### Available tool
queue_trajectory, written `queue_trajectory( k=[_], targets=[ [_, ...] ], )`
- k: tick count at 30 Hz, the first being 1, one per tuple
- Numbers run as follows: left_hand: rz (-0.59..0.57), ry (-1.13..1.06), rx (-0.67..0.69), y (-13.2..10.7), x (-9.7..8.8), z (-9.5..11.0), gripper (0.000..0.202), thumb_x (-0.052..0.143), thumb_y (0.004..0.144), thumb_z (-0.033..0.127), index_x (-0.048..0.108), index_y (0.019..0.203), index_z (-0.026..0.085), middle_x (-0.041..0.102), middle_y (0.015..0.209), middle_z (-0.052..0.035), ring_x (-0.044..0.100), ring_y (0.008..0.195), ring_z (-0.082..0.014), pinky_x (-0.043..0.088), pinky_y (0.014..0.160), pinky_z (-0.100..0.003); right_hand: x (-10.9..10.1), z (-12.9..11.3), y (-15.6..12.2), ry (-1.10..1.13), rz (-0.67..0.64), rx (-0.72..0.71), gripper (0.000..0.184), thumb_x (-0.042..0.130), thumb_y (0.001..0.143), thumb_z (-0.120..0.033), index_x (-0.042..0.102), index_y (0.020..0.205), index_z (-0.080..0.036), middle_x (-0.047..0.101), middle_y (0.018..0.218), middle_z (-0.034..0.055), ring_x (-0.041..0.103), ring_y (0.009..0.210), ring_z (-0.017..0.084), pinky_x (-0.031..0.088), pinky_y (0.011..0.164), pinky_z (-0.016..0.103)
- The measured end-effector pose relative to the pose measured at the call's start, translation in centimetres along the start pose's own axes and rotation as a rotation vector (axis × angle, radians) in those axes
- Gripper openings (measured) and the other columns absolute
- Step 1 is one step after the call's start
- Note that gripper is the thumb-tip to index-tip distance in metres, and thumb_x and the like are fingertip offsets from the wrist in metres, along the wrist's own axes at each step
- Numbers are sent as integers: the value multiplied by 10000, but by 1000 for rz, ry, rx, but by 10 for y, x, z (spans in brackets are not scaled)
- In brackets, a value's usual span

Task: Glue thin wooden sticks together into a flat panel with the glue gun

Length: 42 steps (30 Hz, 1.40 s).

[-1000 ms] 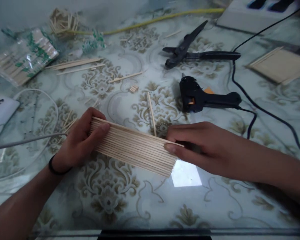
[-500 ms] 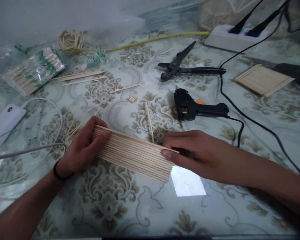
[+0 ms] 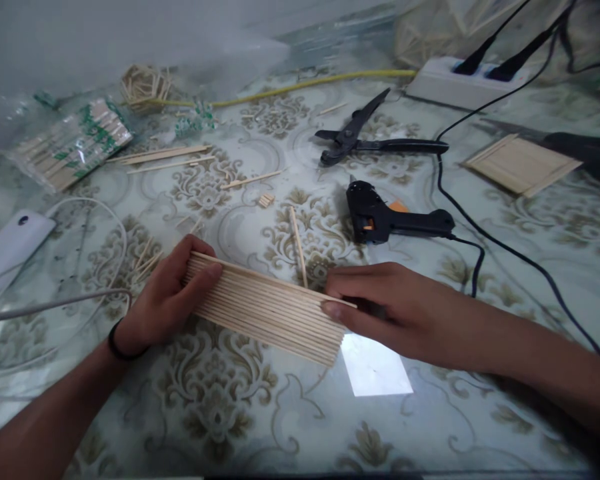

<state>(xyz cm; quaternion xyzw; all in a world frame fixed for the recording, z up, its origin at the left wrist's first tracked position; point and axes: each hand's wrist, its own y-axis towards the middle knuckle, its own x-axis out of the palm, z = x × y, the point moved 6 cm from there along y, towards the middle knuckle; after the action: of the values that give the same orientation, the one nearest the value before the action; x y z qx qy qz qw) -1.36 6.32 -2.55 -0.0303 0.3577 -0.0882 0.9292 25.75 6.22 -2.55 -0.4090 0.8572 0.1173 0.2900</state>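
A flat row of thin wooden sticks [image 3: 265, 308] lies side by side on the patterned glass table [image 3: 240, 407]. My left hand [image 3: 167, 297] grips the row's left end, thumb on top and fingers curled round the edge. At the right end my right hand [image 3: 385, 303] presses on the sticks with fingers held together. A single loose stick [image 3: 298, 245] lies just behind the row, pointing away from me.
A black glue gun [image 3: 395, 219] with its cable lies right of centre, black cutters [image 3: 375, 137] behind it. A finished stick panel [image 3: 523, 165] and a power strip [image 3: 455, 83] are far right. Packs of sticks [image 3: 70, 143], loose sticks, a white phone [image 3: 13, 241] and cable lie left.
The camera has tilted up a little, so more of the far table shows. Both hands and the row of sticks have stayed where they were.
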Motion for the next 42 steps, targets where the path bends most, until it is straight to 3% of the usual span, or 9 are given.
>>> queue_trajectory(
  k=[30, 42],
  targets=[
    [-17, 7, -23, -1, 0, 4, 275, 573, 1008, 502, 595, 973, 231, 565, 728, 28, 510, 637, -139, 412, 568, -267, 0, -1, 1, -8, -4, 13, 513, 456, 1077, -485, 501, 721, -118, 495, 683, -7, 421, 621, 9, 312, 611, 166],
    [15, 14, 29, 1, -1, 1, 285, 597, 1003, 532, 613, 990, 247, 582, 749, 25, 518, 648, -147, 420, 571, -279, -3, -5, 1, -47, 24, -27, 468, 469, 1078, -390, 503, 704, -110, 490, 669, -16, 420, 611, -12, 317, 603, 138]
  ],
)
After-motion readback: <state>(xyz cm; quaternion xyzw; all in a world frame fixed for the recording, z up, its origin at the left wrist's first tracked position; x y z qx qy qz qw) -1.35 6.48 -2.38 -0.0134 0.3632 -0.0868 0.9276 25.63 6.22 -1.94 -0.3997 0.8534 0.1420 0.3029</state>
